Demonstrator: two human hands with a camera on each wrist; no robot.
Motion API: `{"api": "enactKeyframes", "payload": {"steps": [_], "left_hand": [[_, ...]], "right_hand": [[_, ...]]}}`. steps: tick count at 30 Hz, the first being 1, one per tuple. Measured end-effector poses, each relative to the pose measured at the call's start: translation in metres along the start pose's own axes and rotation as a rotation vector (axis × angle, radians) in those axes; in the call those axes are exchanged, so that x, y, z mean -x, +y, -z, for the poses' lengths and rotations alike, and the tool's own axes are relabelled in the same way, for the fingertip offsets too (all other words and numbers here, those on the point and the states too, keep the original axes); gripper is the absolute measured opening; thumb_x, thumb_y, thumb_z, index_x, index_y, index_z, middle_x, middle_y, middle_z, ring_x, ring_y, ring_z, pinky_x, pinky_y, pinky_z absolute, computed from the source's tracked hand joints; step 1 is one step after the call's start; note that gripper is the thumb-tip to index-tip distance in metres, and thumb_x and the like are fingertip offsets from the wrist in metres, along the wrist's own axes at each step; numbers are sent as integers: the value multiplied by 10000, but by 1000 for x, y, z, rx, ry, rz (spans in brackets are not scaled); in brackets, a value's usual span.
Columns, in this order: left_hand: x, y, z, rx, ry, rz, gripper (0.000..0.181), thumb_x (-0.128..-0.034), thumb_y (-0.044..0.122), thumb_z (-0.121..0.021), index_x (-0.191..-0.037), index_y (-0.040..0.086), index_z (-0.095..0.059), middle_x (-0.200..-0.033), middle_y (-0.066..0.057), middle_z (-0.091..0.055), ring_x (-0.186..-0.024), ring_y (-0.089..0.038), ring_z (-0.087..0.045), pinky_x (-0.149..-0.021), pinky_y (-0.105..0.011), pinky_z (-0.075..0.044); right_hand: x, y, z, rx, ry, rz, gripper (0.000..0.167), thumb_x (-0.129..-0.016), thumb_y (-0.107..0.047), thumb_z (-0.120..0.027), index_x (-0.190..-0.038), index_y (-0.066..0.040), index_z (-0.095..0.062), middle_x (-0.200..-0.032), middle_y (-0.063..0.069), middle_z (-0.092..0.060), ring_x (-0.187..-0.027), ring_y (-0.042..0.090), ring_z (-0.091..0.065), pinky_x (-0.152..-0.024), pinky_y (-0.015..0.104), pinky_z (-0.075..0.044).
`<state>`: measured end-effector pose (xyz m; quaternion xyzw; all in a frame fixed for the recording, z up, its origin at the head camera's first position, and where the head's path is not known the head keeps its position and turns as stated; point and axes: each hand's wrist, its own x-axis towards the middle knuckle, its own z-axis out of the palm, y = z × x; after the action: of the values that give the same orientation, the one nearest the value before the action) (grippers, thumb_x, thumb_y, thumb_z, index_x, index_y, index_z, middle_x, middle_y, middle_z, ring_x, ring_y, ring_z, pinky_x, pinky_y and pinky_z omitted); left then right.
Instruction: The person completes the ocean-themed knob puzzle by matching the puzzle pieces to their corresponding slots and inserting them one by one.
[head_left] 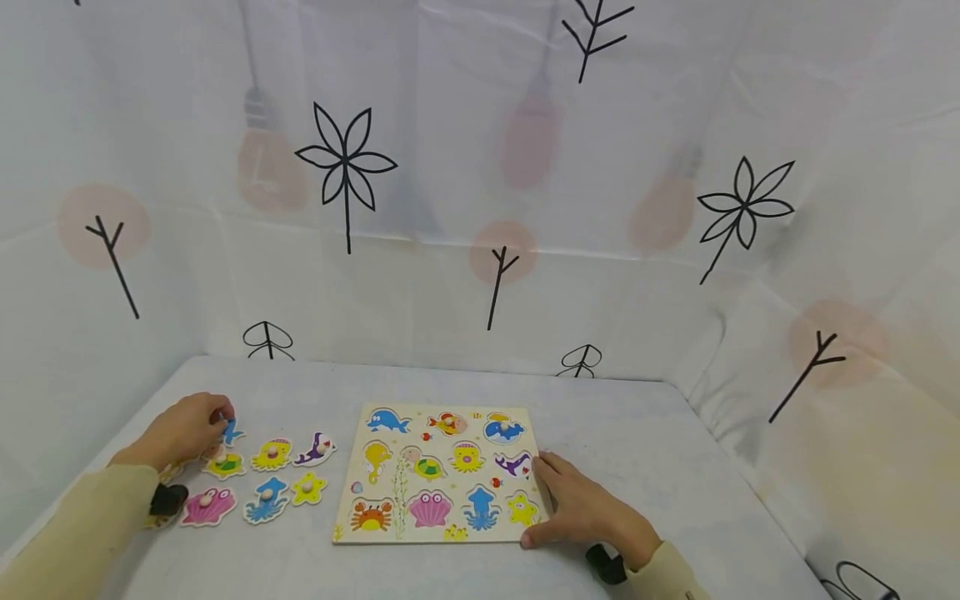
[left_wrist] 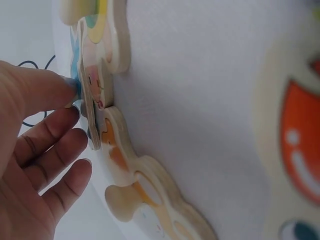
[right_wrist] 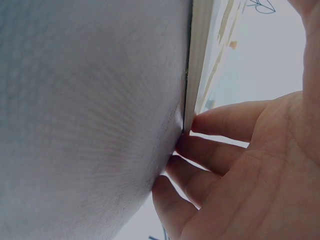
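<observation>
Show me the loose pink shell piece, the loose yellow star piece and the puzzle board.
Loose pink shell piece [head_left: 209, 507]: head view, middle of its painted face.
Loose yellow star piece [head_left: 308, 489]: head view, its middle, at the knob.
Puzzle board [head_left: 464, 480]: head view, bare surface below the yellow octopus.

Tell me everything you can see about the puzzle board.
The puzzle board is a pale rectangle, wood-like at its edge, printed with colourful sea creatures in three rows. Small knobs show on the red fish and the whale in its top row. It lies flat on the white table, its long side running left to right. The right hand touches its right edge, the thumb near the closer corner.
</observation>
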<state>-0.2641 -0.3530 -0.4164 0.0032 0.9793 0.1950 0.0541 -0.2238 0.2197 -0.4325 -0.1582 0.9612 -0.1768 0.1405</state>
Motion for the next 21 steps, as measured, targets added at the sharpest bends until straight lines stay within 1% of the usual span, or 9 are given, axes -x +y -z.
{"api": "enactKeyframes", "payload": {"steps": [4,10,12,13,17,21], "left_hand": [[-1,3,-1,-12,9,-5,162,-867,113,-651,-1006,34,-623,-870,-88,-545,-795,-243,-505,-679,-363,-449],[-5,15,-4,-2,15,-29,148,-876,97,-640,-1013,42,-620,-883,-89,-544,-782,-236,-511,-592,-302,-461],[-5,22,-5,-22,25,-52,144,-873,102,-652,-1003,48,-624,-875,-78,-544,-788,-235,-505,-607,-305,-473],[-5,25,-5,-40,34,-73,137,-869,101,-655,-994,50,-627,-866,-70,-541,-785,-232,-502,-623,-317,-474],[-5,42,-7,-97,75,-150,115,-853,100,-670,-957,60,-640,-832,-39,-540,-765,-214,-496,-701,-392,-479],[-7,56,-11,-121,98,-193,95,-851,103,-673,-938,78,-647,-811,-16,-537,-754,-199,-491,-720,-404,-479]], "right_hand": [[1,0,1,1,3,-1,1204,-539,-728,-754,-1483,-114,-329,-1539,123,-249,-1392,346,-259,-1056,565,-277],[1,-1,2,4,8,5,1204,-540,-731,-751,-1481,-108,-332,-1537,124,-253,-1390,346,-261,-1055,566,-278],[1,0,2,3,9,8,1203,-541,-730,-751,-1481,-106,-331,-1537,123,-252,-1390,346,-261,-1054,566,-279],[1,0,2,2,10,10,1202,-543,-729,-751,-1481,-106,-331,-1538,122,-252,-1391,346,-261,-1054,566,-279],[1,1,1,2,8,9,1202,-542,-729,-751,-1483,-111,-329,-1540,118,-248,-1393,341,-257,-1055,564,-279],[1,1,1,3,6,5,1204,-540,-732,-750,-1483,-113,-328,-1540,120,-247,-1392,346,-257,-1053,568,-278]]}}
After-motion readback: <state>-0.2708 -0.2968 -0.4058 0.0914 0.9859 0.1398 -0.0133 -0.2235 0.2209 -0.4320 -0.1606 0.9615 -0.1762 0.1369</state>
